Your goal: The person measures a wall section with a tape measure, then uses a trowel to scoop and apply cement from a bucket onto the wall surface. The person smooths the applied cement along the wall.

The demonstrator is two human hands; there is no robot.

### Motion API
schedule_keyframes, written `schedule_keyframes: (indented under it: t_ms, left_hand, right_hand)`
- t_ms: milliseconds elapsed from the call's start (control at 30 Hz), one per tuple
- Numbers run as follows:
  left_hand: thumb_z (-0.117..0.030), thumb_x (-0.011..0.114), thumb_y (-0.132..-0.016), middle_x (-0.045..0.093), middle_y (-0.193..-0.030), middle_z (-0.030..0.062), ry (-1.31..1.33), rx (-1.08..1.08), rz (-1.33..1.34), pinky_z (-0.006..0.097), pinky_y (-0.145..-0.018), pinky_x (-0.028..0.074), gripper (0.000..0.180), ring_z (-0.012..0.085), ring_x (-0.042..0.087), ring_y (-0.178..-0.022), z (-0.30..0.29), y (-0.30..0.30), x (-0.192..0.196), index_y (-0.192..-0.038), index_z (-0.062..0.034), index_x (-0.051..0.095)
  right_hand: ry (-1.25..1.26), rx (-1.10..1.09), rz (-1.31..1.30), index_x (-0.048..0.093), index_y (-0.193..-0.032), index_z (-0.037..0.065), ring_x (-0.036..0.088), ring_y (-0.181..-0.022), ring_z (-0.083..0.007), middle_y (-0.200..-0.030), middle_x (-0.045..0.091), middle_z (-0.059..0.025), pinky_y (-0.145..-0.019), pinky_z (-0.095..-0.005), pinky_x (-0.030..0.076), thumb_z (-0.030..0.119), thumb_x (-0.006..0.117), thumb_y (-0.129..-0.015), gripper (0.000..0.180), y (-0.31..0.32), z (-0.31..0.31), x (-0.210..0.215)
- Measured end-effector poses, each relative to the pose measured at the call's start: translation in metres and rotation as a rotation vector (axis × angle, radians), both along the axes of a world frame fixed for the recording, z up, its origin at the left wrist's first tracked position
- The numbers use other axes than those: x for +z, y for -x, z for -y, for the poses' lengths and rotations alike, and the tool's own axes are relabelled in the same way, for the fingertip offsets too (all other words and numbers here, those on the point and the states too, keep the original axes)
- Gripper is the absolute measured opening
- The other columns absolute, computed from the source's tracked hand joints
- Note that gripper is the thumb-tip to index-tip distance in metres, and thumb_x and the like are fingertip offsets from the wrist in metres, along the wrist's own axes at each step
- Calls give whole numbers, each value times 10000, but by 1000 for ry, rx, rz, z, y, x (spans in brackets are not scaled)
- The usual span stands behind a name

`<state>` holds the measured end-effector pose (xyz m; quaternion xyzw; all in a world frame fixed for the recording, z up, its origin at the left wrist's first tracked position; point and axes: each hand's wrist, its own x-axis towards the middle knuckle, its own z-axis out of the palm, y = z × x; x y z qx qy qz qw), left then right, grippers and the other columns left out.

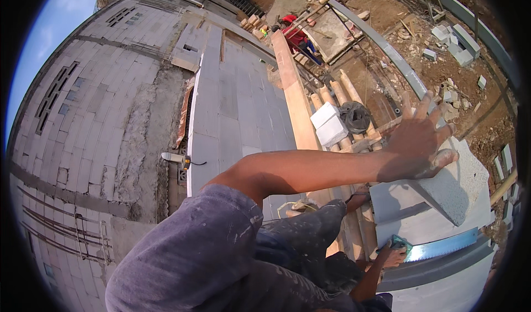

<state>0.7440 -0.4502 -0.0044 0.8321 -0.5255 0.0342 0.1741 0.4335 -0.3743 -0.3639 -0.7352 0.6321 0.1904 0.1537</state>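
My left hand (423, 140) is stretched out with its fingers spread, at the upper edge of a pale lightweight concrete block (463, 174). Its palm seems to rest on the block, though the contact is partly hidden. Lower down, my right hand (394, 255) is closed round the green handle of a hand saw (442, 247). The saw's shiny blade points right, its toothed edge toward the bottom of the picture. It lies over or just above white slabs (437, 287), beside a dark grey strip (442, 268); whether it touches them I cannot tell.
Wooden poles (340, 91) and a long plank (293, 91) form the scaffold by a block wall (232, 113). White blocks (330, 125) sit beside a black plastic bag (354, 117). Far below, a person in red (297, 38) bends over. Rubble and broken blocks (459, 44) lie on the ground.
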Motion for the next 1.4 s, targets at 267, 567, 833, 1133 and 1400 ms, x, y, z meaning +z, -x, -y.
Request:
schedule_keyframes:
  t_ms: [267,567,833,1133,1400]
  left_hand:
    - [-434,445,-928,408,-1375,172,-76,-41,-11,693,-1047,103,496,393,241,-1357,2,1,-9,-1273,-85,519]
    - [-398,452,-933,554,-1108,130,-82,-46,-29,675,-1033,183,408,325,432,-1183,6,6,3,-1179,-91,560]
    - [-397,416,-954,581,-1125,106,-79,-65,135,644,-972,268,381,289,523,-1103,12,-4,-14,-1201,-135,542]
    - [-386,410,-950,577,-1131,116,-147,-92,81,542,-903,334,382,297,520,-1094,12,-6,-3,-1192,-128,553]
    - [-299,464,-924,599,-1063,134,-48,-98,74,518,-897,337,333,289,532,-1058,9,-8,-9,-1124,-61,583]
  right_hand:
    - [82,231,329,316,-1332,-53,517,-1116,-404,-1308,430,-243,-929,-487,435,180,626,-742,706,12,-16,-55]
    - [153,-426,969,311,-1376,19,547,-1065,-393,-1198,509,-259,-858,-463,472,52,498,-742,662,53,39,134]
    - [211,-332,1204,222,-1454,-4,530,-1019,-232,-1321,423,-212,-874,-337,455,33,512,-830,690,76,26,351]
    - [24,-480,1170,512,-1250,-71,590,-1037,-217,-1121,626,-200,-881,-334,458,211,670,-850,514,8,-28,455]
    - [-26,-255,1180,462,-1307,-39,659,-936,-270,-1034,661,-198,-826,-341,495,94,613,-839,510,-56,-43,478]
